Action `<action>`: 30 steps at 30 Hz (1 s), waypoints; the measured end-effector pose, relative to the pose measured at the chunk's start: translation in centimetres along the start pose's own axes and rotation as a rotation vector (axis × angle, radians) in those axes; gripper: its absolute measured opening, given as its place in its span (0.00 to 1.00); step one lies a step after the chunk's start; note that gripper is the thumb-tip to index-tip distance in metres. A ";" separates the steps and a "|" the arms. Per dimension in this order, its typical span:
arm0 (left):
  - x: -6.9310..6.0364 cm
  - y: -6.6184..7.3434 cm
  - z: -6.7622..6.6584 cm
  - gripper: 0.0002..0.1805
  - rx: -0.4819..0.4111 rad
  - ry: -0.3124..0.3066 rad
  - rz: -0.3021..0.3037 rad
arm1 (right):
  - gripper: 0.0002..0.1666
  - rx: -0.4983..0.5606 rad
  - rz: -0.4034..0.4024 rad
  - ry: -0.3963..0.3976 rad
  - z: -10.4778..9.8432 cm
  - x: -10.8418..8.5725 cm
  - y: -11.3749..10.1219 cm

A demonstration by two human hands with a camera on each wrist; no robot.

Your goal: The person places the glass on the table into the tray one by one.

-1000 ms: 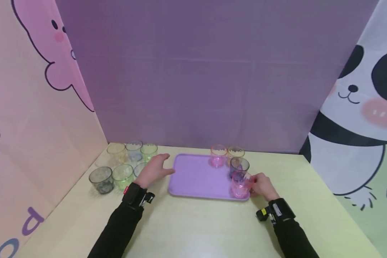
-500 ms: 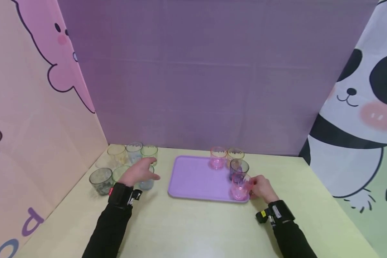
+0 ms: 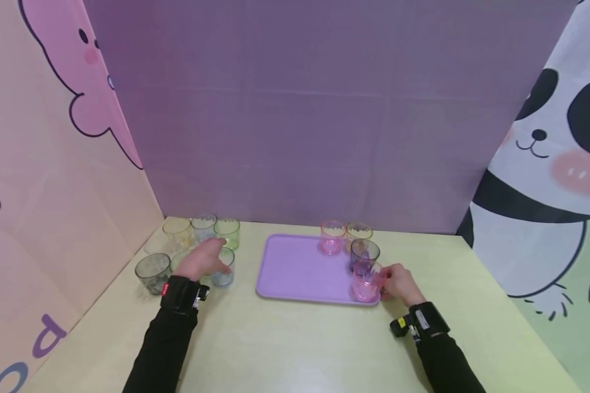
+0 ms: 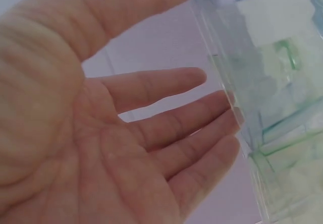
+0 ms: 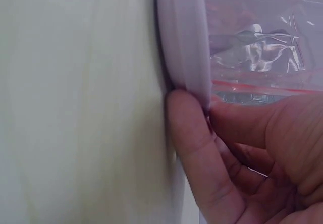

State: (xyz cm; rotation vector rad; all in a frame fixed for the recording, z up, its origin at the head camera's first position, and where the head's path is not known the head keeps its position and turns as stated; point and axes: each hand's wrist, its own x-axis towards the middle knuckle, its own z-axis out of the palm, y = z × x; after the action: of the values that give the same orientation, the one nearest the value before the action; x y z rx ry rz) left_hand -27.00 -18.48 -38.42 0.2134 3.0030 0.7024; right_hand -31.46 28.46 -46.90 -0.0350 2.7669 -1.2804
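In the head view my left hand (image 3: 200, 260) hovers among the glasses on the left, thumb and fingers spread beside a pale blue glass (image 3: 223, 275). The left wrist view shows its palm (image 4: 116, 168) with fingers extended and glass walls (image 4: 272, 82) close by; whether the fingertips touch is unclear. At its front right corner, the lilac tray (image 3: 295, 267) is pinched by my right hand (image 3: 400, 284). Thumb and finger clasp the tray rim (image 5: 187, 42) in the right wrist view. Next to that hand stands a pink glass (image 3: 366, 289) on the tray.
Along the tray's right side stand another pink glass (image 3: 331, 243), a yellow one (image 3: 359, 232) and a dark one (image 3: 365, 252). Left are a grey glass (image 3: 153, 273), a yellow glass (image 3: 178, 234) and several others. A purple backdrop (image 3: 295, 120) closes the rear.
My left hand has moved left, away from the tray's left edge and over to the pale blue glass. The right hand, tray and glasses have stayed put.
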 end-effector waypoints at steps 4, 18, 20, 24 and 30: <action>0.1 0.1 0.1 0.47 0.003 -0.028 -0.030 | 0.09 0.007 0.004 0.000 0.0 0.0 -0.1; 0.2 -0.1 0.5 0.45 0.021 -0.040 -0.035 | 0.07 -0.001 0.009 0.005 0.0 -0.2 -0.5; 0.3 -0.1 0.5 0.45 0.020 -0.036 -0.034 | 0.07 0.010 0.009 -0.003 0.1 -0.1 -0.4; 0.5 -0.1 0.6 0.44 0.020 -0.013 -0.037 | 0.09 0.028 0.013 -0.002 0.0 0.1 -0.5; 0.9 0.0 1.2 0.41 0.015 0.037 -0.022 | 0.09 0.010 0.011 -0.001 0.0 0.1 -0.3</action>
State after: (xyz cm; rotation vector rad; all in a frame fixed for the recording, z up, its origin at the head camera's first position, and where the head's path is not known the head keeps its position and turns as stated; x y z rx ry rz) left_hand -27.75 -17.88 -39.52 0.1691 3.0414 0.6901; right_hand -31.58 28.24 -46.66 -0.0199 2.7560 -1.2908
